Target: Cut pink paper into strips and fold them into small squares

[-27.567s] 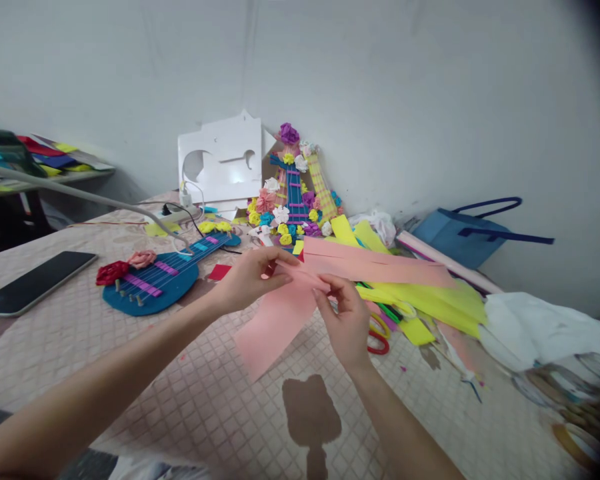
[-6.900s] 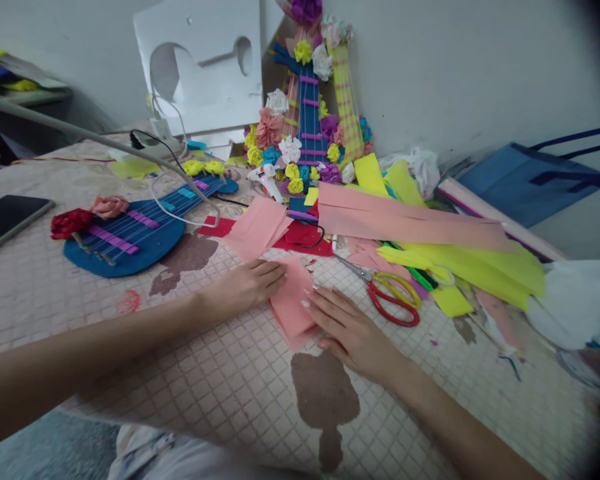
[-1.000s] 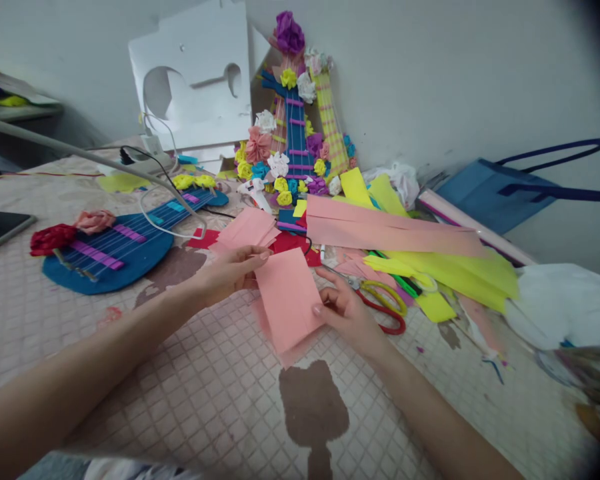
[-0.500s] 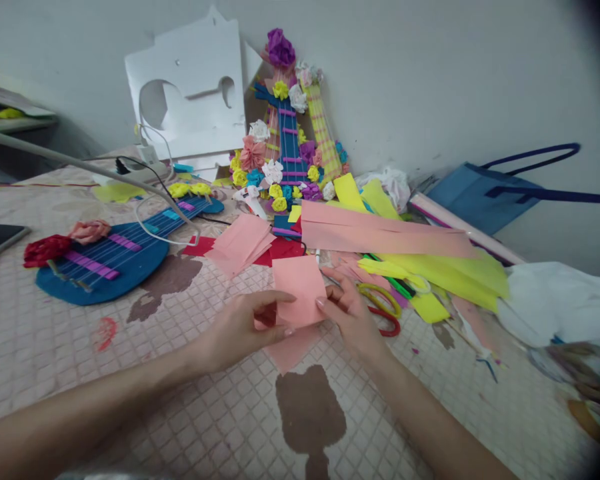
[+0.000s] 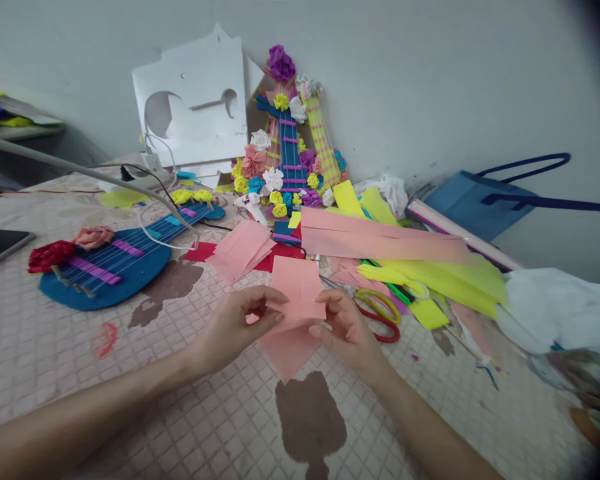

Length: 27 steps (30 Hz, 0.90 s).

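Observation:
A rectangular piece of pink crepe paper (image 5: 296, 287) is held upright between my two hands above the table. My left hand (image 5: 240, 323) pinches its left edge between thumb and fingers. On the opposite edge, my right hand (image 5: 347, 330) has its fingertips at the paper, with the thumb a little lower and slightly apart from them. Another pink sheet (image 5: 287, 353) lies beneath, one corner pointing toward me. Just beyond my left hand sits a stack of cut pink paper pieces (image 5: 243, 250), partly over red paper (image 5: 200, 251). Scissors (image 5: 383, 317) with yellow and red handles rest beside my right hand.
On the left lie a blue toy guitar (image 5: 130, 267) with paper roses and a phone (image 5: 3, 248). Decorated guitars (image 5: 290, 147), a glue gun (image 5: 251, 205) and a white cut-out board (image 5: 195, 100) stand behind. Pink strips (image 5: 380, 237), yellow paper (image 5: 460, 277) and a blue bag (image 5: 480, 200) spread rightward.
My right thumb has moved down off the front of the pink paper, and its fingers have curled at the edge. My left hand keeps its pinch. The view has tilted slightly.

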Tool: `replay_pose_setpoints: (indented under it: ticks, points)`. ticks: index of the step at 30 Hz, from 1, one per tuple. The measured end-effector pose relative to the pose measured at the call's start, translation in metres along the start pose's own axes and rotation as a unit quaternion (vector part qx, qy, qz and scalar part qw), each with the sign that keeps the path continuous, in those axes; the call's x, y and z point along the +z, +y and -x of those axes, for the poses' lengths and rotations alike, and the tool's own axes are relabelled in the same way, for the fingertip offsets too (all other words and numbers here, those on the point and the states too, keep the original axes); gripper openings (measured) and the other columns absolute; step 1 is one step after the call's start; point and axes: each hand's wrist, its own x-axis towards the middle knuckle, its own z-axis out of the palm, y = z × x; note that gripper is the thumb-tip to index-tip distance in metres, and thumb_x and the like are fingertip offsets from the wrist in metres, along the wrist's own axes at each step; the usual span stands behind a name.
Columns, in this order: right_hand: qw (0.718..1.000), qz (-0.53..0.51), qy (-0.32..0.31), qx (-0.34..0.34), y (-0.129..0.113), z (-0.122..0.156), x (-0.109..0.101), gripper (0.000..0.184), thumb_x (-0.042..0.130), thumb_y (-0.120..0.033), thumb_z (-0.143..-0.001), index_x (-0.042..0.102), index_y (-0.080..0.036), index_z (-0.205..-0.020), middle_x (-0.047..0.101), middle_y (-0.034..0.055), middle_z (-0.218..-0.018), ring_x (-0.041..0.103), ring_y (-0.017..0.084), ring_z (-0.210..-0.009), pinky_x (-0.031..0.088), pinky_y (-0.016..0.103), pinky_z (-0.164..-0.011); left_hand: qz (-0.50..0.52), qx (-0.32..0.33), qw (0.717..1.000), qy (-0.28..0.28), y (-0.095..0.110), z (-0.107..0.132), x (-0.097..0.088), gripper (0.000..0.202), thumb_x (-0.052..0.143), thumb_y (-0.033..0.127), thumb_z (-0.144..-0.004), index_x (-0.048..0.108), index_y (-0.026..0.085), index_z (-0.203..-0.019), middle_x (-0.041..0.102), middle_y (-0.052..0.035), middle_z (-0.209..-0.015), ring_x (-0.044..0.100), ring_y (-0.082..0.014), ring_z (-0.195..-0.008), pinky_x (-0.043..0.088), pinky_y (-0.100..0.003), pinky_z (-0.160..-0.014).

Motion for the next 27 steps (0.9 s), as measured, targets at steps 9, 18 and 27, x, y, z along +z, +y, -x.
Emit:
replay_pose_setpoints:
  ticks: [9, 18, 27]
  points:
    - [0.993, 0.099, 0.059, -0.011, -0.0031, 0.0016, 0.0028, 0.016, 0.061, -0.023, -0.083, 0.055, -0.025, -0.097, 0.054, 0.0005, -0.092, 0.053, 0.016, -0.087, 0.043, 0.028, -0.077, -0.061, 0.031, 0.997, 0.033, 0.0023, 0.0016, 0.0015, 0.017, 0.064, 0.02, -0.076, 0.065, 0.018, -0.093, 0.068, -0.0037, -0.088, 0.06, -0.0142, -0.075, 0.047, -0.027, -0.068]
    - [0.965, 0.222, 0.116, -0.073, -0.003, 0.0025, 0.0065, 0.014, 0.06, -0.02, -0.083, 0.059, -0.025, -0.096, 0.059, 0.001, -0.088, 0.054, 0.017, -0.083, 0.042, 0.029, -0.075, -0.096, 0.058, 0.993, 0.04, 0.0009, 0.0018, 0.0006, 0.017, 0.062, 0.019, -0.078, 0.065, 0.019, -0.094, 0.068, -0.0027, -0.089, 0.062, -0.0145, -0.078, 0.047, -0.026, -0.068]
    - [0.95, 0.259, 0.136, -0.107, -0.0041, 0.0008, 0.0057, 0.008, 0.061, -0.022, -0.084, 0.062, -0.024, -0.091, 0.061, 0.0014, -0.085, 0.056, 0.017, -0.081, 0.043, 0.031, -0.074, -0.143, 0.133, 0.979, 0.054, 0.0001, 0.0044, 0.0012, 0.015, 0.06, 0.018, -0.082, 0.064, 0.018, -0.096, 0.068, -0.0034, -0.09, 0.061, -0.0124, -0.076, 0.048, -0.024, -0.067]
